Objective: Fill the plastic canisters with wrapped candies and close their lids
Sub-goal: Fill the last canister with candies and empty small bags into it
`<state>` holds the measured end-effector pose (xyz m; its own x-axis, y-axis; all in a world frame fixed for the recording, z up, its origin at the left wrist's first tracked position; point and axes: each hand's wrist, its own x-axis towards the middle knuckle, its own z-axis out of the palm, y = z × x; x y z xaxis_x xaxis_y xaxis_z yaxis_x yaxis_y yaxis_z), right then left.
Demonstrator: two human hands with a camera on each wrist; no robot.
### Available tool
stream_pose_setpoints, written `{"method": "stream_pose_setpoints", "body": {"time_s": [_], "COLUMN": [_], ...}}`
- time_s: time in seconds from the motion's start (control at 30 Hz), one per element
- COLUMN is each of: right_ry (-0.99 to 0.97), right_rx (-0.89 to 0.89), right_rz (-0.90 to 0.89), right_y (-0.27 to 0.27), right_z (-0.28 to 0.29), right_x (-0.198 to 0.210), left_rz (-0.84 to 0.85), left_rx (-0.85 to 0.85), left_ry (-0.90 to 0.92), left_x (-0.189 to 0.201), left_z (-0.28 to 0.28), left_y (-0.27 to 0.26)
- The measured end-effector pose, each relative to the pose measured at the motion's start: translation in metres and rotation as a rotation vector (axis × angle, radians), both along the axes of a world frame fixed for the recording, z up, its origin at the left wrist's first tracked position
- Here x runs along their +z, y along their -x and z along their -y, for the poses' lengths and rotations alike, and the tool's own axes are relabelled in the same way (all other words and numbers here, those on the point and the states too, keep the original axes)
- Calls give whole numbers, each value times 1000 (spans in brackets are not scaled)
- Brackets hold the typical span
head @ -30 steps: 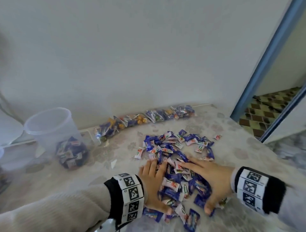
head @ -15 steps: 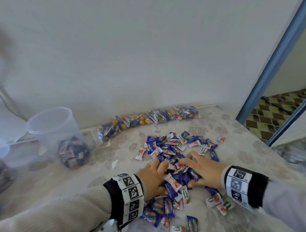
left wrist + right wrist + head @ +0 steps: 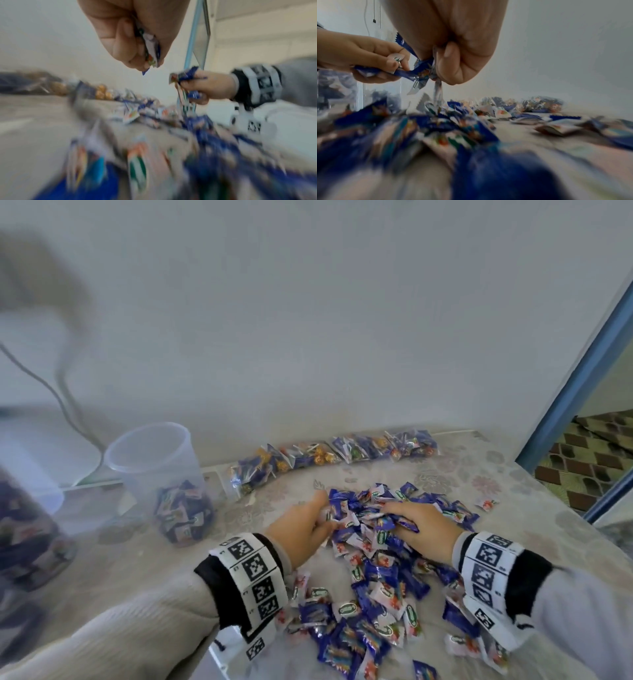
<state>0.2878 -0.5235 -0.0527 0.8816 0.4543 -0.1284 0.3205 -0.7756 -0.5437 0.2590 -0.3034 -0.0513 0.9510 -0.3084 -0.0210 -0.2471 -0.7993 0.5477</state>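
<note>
A loose pile of blue and white wrapped candies [image 3: 373,573] covers the table in front of me. My left hand [image 3: 308,522] [image 3: 137,44] grips a bunch of candies at the pile's far left side, its fingers curled round them. My right hand [image 3: 416,520] [image 3: 453,54] grips another bunch at the far right side. An open clear plastic canister [image 3: 161,474] with candies in its bottom stands to the left. A second canister [image 3: 27,535], blurred and full of candies, is at the far left edge.
A row of clear bags of lollipops [image 3: 335,455] lies along the white wall at the back. The table [image 3: 534,508] has a floral cloth and ends at the right near a blue door frame [image 3: 579,371]. A cable [image 3: 65,392] hangs behind the canister.
Both hands have slid forward through the pile, away from me, and their fingers have curled round candies. Candies they passed over now lie spread near my wrists.
</note>
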Motion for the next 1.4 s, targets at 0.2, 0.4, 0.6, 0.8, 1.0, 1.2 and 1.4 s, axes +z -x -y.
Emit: {"method": "stream_pose_setpoints", "body": {"time_s": [0.2, 0.4, 0.6, 0.8, 1.0, 1.2, 1.4], "right_ry": [-142, -206, -266, -340, -407, -362, 8], "right_rx": [-48, -27, 48, 126, 231, 310, 408], "right_rz": [29, 64, 69, 162, 264, 232, 260], "right_y": [-3, -3, -4, -17, -35, -45, -59], "right_z": [-28, -57, -90, -132, -200, -268, -306], "right_x": [21, 33, 43, 70, 117, 137, 124], "left_rz": [406, 703, 623, 567, 574, 343, 180], "left_rx": [235, 451, 526, 469, 451, 555, 537], "left_ry": [244, 248, 78, -163, -173, 153, 454], "left_x": [64, 100, 82, 81, 65, 49, 35], "left_z": [-63, -135, -182, -193, -211, -220, -218], "left_y": [-6, -14, -23, -16, 3, 18, 21]}}
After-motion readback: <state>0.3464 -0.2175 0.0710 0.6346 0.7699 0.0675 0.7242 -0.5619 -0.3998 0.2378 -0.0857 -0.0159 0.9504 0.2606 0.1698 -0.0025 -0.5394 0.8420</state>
